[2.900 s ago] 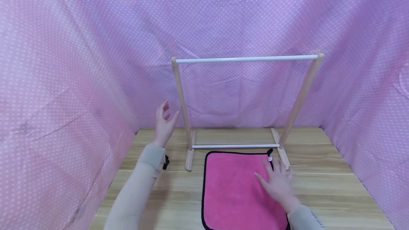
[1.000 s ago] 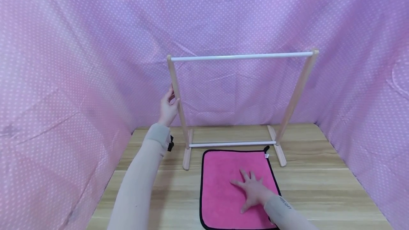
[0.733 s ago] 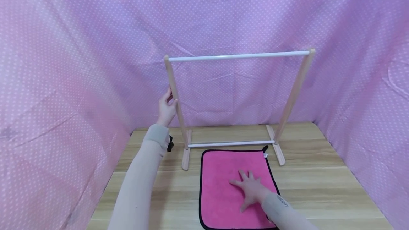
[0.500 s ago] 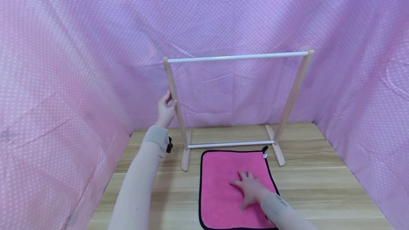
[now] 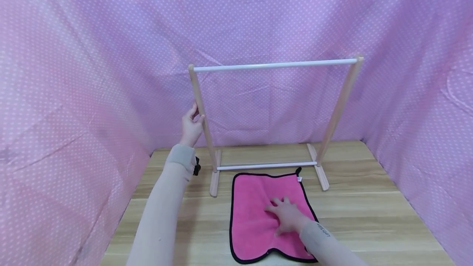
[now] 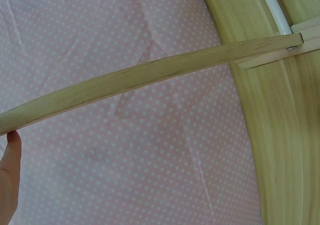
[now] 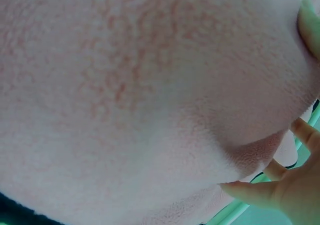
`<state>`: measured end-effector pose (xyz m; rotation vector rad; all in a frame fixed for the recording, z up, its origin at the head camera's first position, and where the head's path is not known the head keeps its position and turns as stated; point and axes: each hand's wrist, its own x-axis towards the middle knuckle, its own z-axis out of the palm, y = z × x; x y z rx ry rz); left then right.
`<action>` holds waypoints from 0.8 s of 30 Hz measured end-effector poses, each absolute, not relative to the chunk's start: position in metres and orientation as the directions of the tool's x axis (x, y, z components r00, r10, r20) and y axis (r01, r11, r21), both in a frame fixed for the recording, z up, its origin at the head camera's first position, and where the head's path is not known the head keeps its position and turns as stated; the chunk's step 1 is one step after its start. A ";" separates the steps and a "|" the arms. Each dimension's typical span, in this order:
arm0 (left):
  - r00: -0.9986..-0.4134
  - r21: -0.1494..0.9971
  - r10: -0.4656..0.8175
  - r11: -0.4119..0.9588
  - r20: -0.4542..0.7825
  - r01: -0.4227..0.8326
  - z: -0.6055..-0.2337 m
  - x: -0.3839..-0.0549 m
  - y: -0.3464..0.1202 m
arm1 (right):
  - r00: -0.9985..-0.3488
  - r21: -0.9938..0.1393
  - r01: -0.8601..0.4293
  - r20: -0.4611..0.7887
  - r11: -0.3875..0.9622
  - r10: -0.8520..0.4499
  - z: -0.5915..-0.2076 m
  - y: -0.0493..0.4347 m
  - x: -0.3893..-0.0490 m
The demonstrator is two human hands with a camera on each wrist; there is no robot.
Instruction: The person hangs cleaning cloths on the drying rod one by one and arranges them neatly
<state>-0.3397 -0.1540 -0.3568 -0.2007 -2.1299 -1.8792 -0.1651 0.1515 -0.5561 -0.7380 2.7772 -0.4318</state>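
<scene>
My left hand (image 5: 191, 128) grips the left upright (image 5: 207, 136) of a wooden rack with white rods, thumb in front and fingers behind. The left wrist view shows a finger (image 6: 11, 160) against the upright's edge. A square pink towel (image 5: 249, 216) with black trim lies on the table before the rack, its black loop (image 5: 298, 170) at the far right corner. My right hand (image 5: 288, 216) bears on the towel's middle, fingers bent and drawing the cloth into a fold. In the right wrist view a crease (image 7: 255, 152) rises between thumb and fingers.
The rack's top rod (image 5: 275, 65) and bottom rod (image 5: 266, 166) span its uprights, and its wooden feet (image 5: 322, 177) rest on the wood-grain table (image 5: 369, 208). Pink dotted fabric (image 5: 266, 19) hangs around the back and sides.
My left hand has reached up and taken hold of the rack's left upright. My right hand has moved left onto the towel; its spread fingers have drawn in, creasing the towel and pulling its edges inward.
</scene>
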 end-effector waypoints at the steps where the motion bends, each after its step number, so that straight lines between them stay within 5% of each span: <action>1: -0.947 0.945 -0.087 0.141 0.310 0.297 -0.357 -0.340 -0.154 | -0.844 -0.338 -0.450 -0.142 0.827 -0.517 -0.557 0.151 -0.165; 24: -0.939 0.933 -0.076 0.161 0.336 0.321 -0.357 -0.338 -0.155 | -0.775 -0.375 -0.568 -0.055 0.733 -0.629 -0.550 0.139 -0.161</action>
